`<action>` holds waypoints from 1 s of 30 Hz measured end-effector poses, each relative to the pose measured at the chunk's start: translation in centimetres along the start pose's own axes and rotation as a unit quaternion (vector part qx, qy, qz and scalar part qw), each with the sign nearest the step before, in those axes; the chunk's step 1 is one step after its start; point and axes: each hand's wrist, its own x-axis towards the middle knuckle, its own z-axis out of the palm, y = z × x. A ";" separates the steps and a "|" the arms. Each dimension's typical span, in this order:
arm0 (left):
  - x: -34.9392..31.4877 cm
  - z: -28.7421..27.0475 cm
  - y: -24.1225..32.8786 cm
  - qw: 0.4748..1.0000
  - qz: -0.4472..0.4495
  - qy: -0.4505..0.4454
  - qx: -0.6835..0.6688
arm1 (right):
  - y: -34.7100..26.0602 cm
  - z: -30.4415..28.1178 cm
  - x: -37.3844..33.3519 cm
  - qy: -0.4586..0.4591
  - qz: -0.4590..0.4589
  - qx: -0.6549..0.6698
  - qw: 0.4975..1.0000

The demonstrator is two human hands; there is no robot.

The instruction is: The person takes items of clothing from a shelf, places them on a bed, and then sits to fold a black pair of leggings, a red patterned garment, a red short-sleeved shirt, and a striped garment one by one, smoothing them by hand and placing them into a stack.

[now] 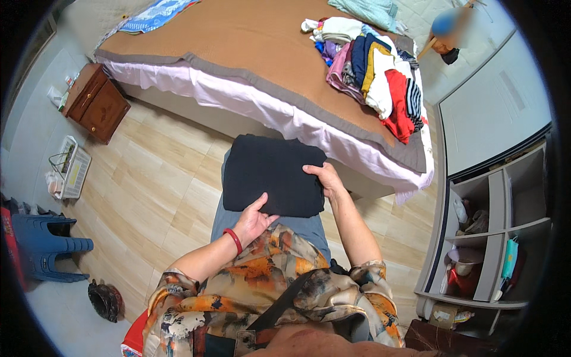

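A black folded garment (270, 172), a neat thick rectangle whose kind I cannot make out, lies across my lap on blue-grey trousers (223, 229). My left hand (257, 221), a red bangle at its wrist, holds the near edge, its thumb on top and its fingers at the edge below. At the right edge, my right hand (326, 177) grips the cloth with the thumb on top and the other fingers hidden beneath. On the bed's right side lies a heap of clothes (375, 71) in white, red, navy, mustard, pink and stripes.
Ahead stands the bed (238, 41) with a brown cover. Left are a wooden nightstand (98, 104), a white basket (76, 172), stacked blue stools (44, 247) and a black bag (105, 300). A grey shelf unit (496, 208) and a white door panel (493, 107) stand at right.
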 end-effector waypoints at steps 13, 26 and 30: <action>-4.1 6.3 10.0 0.985 0.114 -0.110 0.072 | -5.1 5.3 -4.6 -0.077 0.061 0.261 0.960; 11.9 25.6 30.3 0.926 0.215 -0.223 0.214 | -18.1 9.6 8.1 -0.110 -0.257 0.345 0.896; 19.2 20.5 34.2 0.848 0.381 -0.008 0.369 | -13.9 9.5 14.3 -0.067 -0.115 0.292 0.947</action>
